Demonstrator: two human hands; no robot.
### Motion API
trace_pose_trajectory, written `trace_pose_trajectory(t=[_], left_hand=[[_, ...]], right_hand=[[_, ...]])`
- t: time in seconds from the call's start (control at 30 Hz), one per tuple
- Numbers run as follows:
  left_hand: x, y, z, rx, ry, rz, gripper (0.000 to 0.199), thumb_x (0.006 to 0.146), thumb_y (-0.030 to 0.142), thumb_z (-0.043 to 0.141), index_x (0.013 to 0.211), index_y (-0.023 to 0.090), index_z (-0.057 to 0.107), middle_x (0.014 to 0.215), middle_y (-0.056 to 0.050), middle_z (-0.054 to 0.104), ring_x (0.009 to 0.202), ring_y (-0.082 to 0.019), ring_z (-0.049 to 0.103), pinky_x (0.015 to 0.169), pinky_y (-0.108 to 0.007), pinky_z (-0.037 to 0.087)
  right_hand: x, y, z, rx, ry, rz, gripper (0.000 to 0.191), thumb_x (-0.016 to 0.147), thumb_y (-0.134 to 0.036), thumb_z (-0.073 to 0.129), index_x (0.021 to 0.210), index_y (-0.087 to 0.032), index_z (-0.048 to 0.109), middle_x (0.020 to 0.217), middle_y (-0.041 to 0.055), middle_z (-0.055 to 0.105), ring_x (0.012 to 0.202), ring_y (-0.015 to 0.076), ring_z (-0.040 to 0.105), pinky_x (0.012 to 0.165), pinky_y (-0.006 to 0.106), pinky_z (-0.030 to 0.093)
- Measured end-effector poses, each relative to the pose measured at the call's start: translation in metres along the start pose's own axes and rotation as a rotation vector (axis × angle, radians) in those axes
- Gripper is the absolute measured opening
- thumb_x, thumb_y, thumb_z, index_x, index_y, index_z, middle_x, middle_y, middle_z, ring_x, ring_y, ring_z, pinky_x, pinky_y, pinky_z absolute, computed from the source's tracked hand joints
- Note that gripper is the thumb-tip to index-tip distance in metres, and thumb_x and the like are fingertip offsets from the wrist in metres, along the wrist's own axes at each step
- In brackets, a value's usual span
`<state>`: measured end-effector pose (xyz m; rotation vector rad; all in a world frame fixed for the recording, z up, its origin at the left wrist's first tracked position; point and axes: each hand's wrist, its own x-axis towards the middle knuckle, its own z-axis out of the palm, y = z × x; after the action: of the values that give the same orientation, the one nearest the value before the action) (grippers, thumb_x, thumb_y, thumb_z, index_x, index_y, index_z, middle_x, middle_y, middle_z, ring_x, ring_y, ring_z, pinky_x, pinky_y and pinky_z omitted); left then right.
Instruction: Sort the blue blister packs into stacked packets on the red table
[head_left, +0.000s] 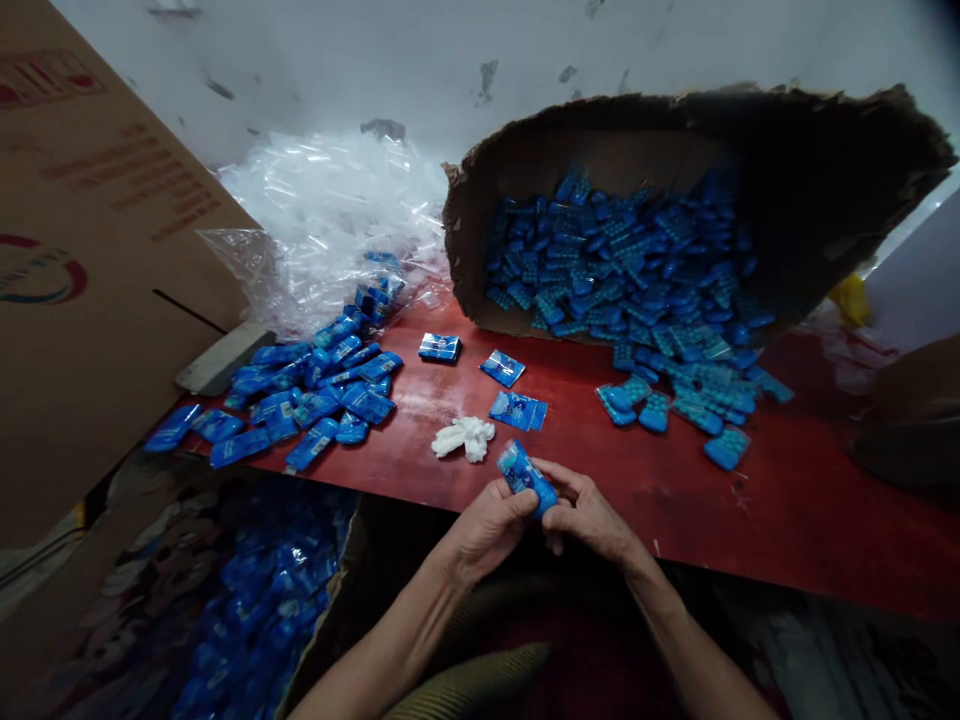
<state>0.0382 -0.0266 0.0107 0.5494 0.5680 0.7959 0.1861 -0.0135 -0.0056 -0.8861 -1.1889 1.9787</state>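
Forearms (405,625) at six o'clock: with left hand (480,530) and right hand (604,525) we pinch one blue packet (526,478), apparently steadying it; piled packets (316,405) lie at ten o'clock, seemingly within reach.

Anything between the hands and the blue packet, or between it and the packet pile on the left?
Nothing visible separates the left hand and right hand from the blue packet; both hold it. Toward the packet pile, a crumpled white item lies on the red table.
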Motion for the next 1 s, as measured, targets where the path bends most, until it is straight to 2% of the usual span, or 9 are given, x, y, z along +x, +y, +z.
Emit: trace_pose_trajectory(t=[0.2, 0.33, 0.43, 0.57, 0.67, 0.73, 0.8, 0.9, 1.0], left_hand=[[0.001, -0.01, 0.006, -0.024, 0.107, 0.036, 0.028, 0.071, 0.033, 0.058, 0.086, 0.01, 0.062, 0.077, -0.009, 0.062, 0.059, -0.014, 0.054, 0.054, -0.027, 0.042], [0.001, -0.008, 0.006, -0.06, 0.149, 0.041, 0.025, 0.072, 0.03, 0.058, 0.084, 0.009, 0.062, 0.078, -0.011, 0.063, 0.062, -0.017, 0.057, 0.052, -0.027, 0.044], [-0.009, 0.017, -0.005, -0.172, 0.318, 0.151, 0.02, 0.073, 0.029, 0.056, 0.081, 0.011, 0.062, 0.081, -0.01, 0.066, 0.076, -0.019, 0.06, 0.07, -0.031, 0.047], [-0.033, 0.073, -0.035, -0.355, 0.527, 0.517, 0.045, 0.077, 0.05, 0.041, 0.094, 0.013, 0.059, 0.096, -0.014, 0.064, 0.097, -0.026, 0.056, 0.079, -0.04, 0.046], [-0.042, 0.09, -0.049, -0.381, 0.648, 0.588, 0.044, 0.081, 0.044, 0.035, 0.097, 0.009, 0.057, 0.078, -0.012, 0.066, 0.083, -0.024, 0.061, 0.074, -0.039, 0.048], [-0.038, 0.078, -0.047, -0.361, 0.658, 0.5, 0.03, 0.082, 0.03, 0.039, 0.096, 0.01, 0.056, 0.065, -0.007, 0.065, 0.068, -0.019, 0.063, 0.073, -0.038, 0.048], [-0.027, 0.054, -0.038, -0.332, 0.606, 0.339, 0.019, 0.079, 0.021, 0.045, 0.091, 0.011, 0.057, 0.055, -0.002, 0.062, 0.062, -0.017, 0.062, 0.073, -0.037, 0.047], [-0.006, 0.017, -0.025, -0.273, 0.548, 0.113, 0.017, 0.074, 0.022, 0.053, 0.088, 0.013, 0.055, 0.057, -0.001, 0.061, 0.062, -0.018, 0.062, 0.07, -0.034, 0.046], [0.008, 0.0, -0.02, -0.195, 0.579, 0.046, 0.02, 0.072, 0.026, 0.056, 0.088, 0.015, 0.053, 0.056, -0.001, 0.061, 0.057, -0.016, 0.061, 0.062, -0.029, 0.045]], right_hand=[[0.001, 0.009, 0.001, 0.028, 0.037, -0.02, 0.053, 0.068, -0.029, 0.061, 0.118, -0.018, 0.046, 0.059, -0.0035, 0.057, 0.033, 0.0054, 0.046, 0.032, 0.016, 0.036], [0.001, 0.01, 0.004, 0.03, -0.009, -0.008, 0.059, 0.067, -0.023, 0.062, 0.121, -0.021, 0.041, 0.06, -0.0051, 0.056, 0.04, 0.0075, 0.052, 0.042, 0.019, 0.042], [0.003, 0.004, 0.002, -0.097, 0.051, 0.002, 0.052, 0.069, -0.025, 0.058, 0.119, -0.023, 0.043, 0.067, -0.0039, 0.055, 0.045, 0.0077, 0.051, 0.045, 0.021, 0.042], [0.019, -0.012, -0.011, -0.586, 0.38, -0.176, 0.027, 0.076, -0.03, 0.051, 0.1, -0.02, 0.058, 0.076, 0.0009, 0.057, 0.062, 0.0119, 0.054, 0.06, 0.025, 0.044], [0.047, -0.023, -0.023, -0.97, 0.504, -0.302, 0.027, 0.078, -0.032, 0.05, 0.101, -0.02, 0.057, 0.09, 0.0047, 0.058, 0.082, 0.0167, 0.053, 0.075, 0.028, 0.04], [0.068, -0.025, -0.028, -1.216, 0.555, -0.254, 0.034, 0.077, -0.034, 0.053, 0.107, -0.021, 0.054, 0.094, 0.0061, 0.056, 0.087, 0.0185, 0.051, 0.075, 0.028, 0.038], [0.086, -0.021, -0.028, -1.408, 0.582, -0.171, 0.033, 0.076, -0.037, 0.054, 0.106, -0.023, 0.056, 0.094, 0.0059, 0.056, 0.088, 0.02, 0.049, 0.074, 0.029, 0.035], [0.102, -0.011, -0.025, -1.504, 0.601, -0.141, 0.021, 0.079, -0.035, 0.05, 0.095, -0.027, 0.061, 0.089, 0.0043, 0.057, 0.086, 0.0194, 0.048, 0.072, 0.029, 0.032], [0.105, -0.004, -0.023, -1.529, 0.606, -0.15, 0.02, 0.083, -0.031, 0.045, 0.089, -0.026, 0.063, 0.085, 0.0038, 0.057, 0.083, 0.0173, 0.048, 0.07, 0.027, 0.03]])
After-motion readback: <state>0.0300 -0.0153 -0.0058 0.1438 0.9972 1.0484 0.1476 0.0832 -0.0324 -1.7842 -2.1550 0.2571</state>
